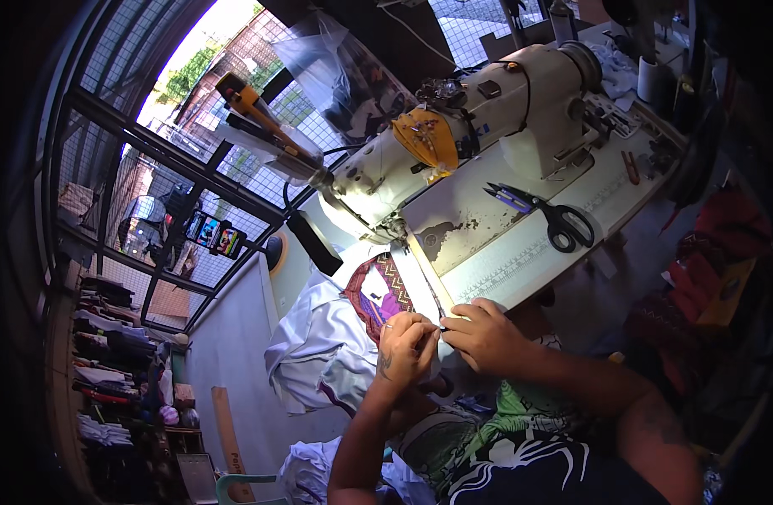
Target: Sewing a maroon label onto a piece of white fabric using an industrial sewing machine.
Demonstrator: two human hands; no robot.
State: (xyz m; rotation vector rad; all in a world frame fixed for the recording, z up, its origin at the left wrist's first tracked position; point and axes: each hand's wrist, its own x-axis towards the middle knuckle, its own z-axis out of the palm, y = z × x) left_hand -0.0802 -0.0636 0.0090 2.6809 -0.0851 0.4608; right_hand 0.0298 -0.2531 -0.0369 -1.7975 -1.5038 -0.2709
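A white Juki sewing machine [374, 183] stands on its table [506, 278], its lamp lighting the needle area. From under the presser foot a narrow strip of fabric [427, 268] runs toward me. My left hand [404, 347] pinches the near end of the cloth, fingertips together. Close beside it, my right hand [487, 338] has its fingers bent around the strip's end at the table's front edge. White satiny fabric [317, 341] with a maroon patterned band [389, 278] hangs over the table's left end, next to my left hand.
Black-handled scissors [566, 224] and a small purple thread snipper [509, 199] lie on the table at right. A yellow pincushion [427, 142] is strapped to the machine arm. A phone on a holder [213, 233] stands at left. A green plastic chair [225, 486] holds more white cloth.
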